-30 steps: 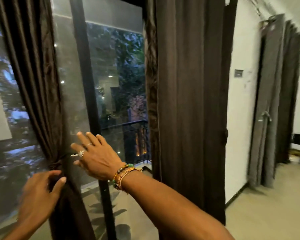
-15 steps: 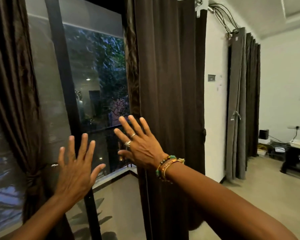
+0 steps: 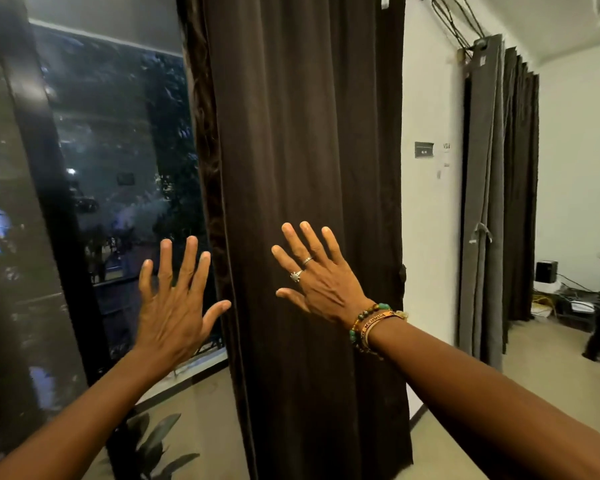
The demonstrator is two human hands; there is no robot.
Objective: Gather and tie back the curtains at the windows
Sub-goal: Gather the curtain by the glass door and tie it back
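Both hands have shifted rightward w/ the view since 0.5 s ago: the already-tied curtain at the window's left edge is now out of shot, and the dark brown pleated fabric curtain [image 3: 309, 133] fills the centre.

Right hand [image 3: 321, 282], fingers spread and straight, palm fwd, lies in front of that curtain's face at about mid-height. Contact cannot be told. Left hand [image 3: 174, 306], likewise spread and holding nothing, is in front of the dark window glass [image 3: 111, 150], thumb tip just beside the curtain's left hem.

Key relation: curtain hangs straight ahead of both hands, long axis vertical, ungathered, at the window's right edge against the white wall [image 3: 430, 237]. The right hand is the nearer; the left flanks the free hem. Judged: next move is to sweep the hem rightward into a bunch betw. the two hands, then tie. No tie-back for this curtain is clearly visible.

Room: black window frame upright [image 3: 49, 202] at left; further along the wall a grey curtain [image 3: 482, 150] hangs gathered w/ a pale tie [image 3: 480, 232]. Pale floor [image 3: 551, 375]; black box [image 3: 546, 271] and cables at far right.
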